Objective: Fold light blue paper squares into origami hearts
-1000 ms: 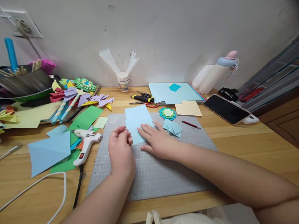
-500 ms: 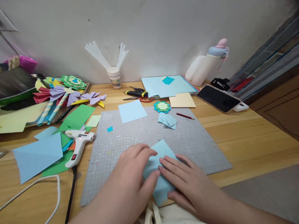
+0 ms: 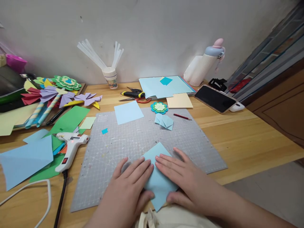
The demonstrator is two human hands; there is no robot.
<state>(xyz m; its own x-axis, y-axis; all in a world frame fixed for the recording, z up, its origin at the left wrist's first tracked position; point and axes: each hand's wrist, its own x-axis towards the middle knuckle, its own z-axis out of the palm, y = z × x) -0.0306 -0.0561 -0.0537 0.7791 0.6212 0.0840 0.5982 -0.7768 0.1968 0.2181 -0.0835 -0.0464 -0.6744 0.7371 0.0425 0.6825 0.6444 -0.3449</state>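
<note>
A light blue sheet of paper (image 3: 160, 186) lies turned cornerwise at the front edge of the grey cutting mat (image 3: 128, 139). My left hand (image 3: 133, 180) rests flat on its left side, fingers spread, thumb near the bottom corner. On the right side my right hand (image 3: 182, 177) presses down with its fingers outstretched. Beyond them on the mat are folded light blue pieces (image 3: 164, 122), a layered paper flower (image 3: 159, 108), a red pencil (image 3: 182, 117) and a blue square (image 3: 128, 112).
A white glue gun (image 3: 71, 148) with a black cord lies at left among paper scraps, near paper flowers (image 3: 87, 98). Pliers (image 3: 133, 94), a cup of white sticks (image 3: 110, 77), a phone (image 3: 215, 98) and a bottle (image 3: 206, 68) stand or lie toward the wall.
My left hand has come down from its raised, curved pose and now lies flat on the sheet. My right hand stays on the paper. The whole view has shifted slightly.
</note>
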